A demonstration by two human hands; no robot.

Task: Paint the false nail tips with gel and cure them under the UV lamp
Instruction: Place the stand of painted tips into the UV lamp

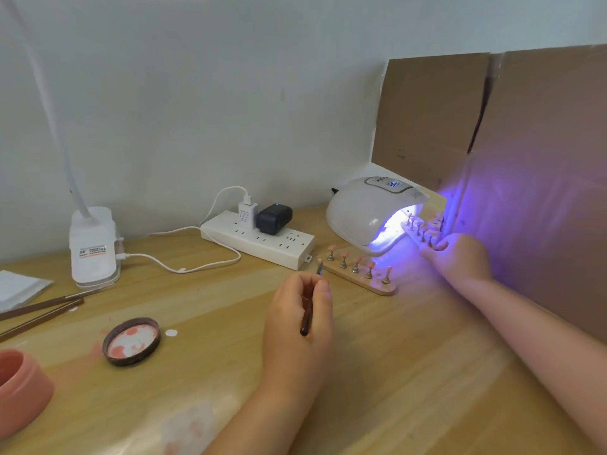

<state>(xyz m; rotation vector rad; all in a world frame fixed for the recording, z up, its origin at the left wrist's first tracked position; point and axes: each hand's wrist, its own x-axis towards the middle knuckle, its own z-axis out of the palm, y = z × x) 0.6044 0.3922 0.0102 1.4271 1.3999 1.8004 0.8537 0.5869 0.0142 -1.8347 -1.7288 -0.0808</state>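
The white UV lamp (368, 211) glows violet at the back right of the desk. My right hand (460, 257) holds the near end of a wooden holder strip (417, 233) with several nail tips, half under the lamp's opening. A second wooden strip (358, 274) with several pink nail tips on stands lies in front of the lamp. My left hand (299, 313) grips a thin dark gel brush (310, 307), its tip pointing toward that strip's left end. A gel lid (132, 340) smeared with pink lies at the left.
A pink jar (23, 385) stands at the left edge. Two brown brushes (42, 310) and a white paper lie at far left. A white lamp base (93, 247), a power strip (259, 238) with chargers and a cable sit behind. Cardboard panels (525, 142) wall off the right.
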